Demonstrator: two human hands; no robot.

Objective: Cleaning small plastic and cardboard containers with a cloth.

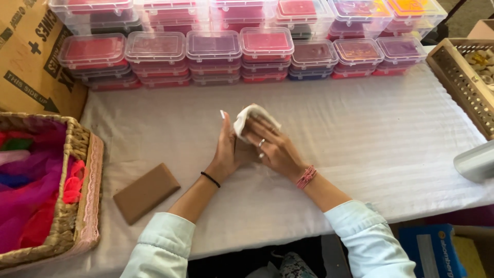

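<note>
Nearest the camera, two pale sleeves come up from the lower edge onto a surface (360, 134) covered in white cloth. The left hand (225, 152), with a black band at the wrist, stands on edge, palm pressed flat against the side of a small brown block (246, 152). The right hand (272, 146), wearing a ring and a pink wristband, lies over the block with fingers spread, its grip closed on a white cloth (248, 117) bunched over the block's far end. The block sits mid-surface between both hands.

To the left lies a second brown slab (146, 192), well apart from the hands. At the left edge stands a woven basket (77, 154) with bright fabric. Farther back, rows of clear lidded boxes (213, 51) are stacked along the far edge. A wooden tray (455, 77) sits at far right.
</note>
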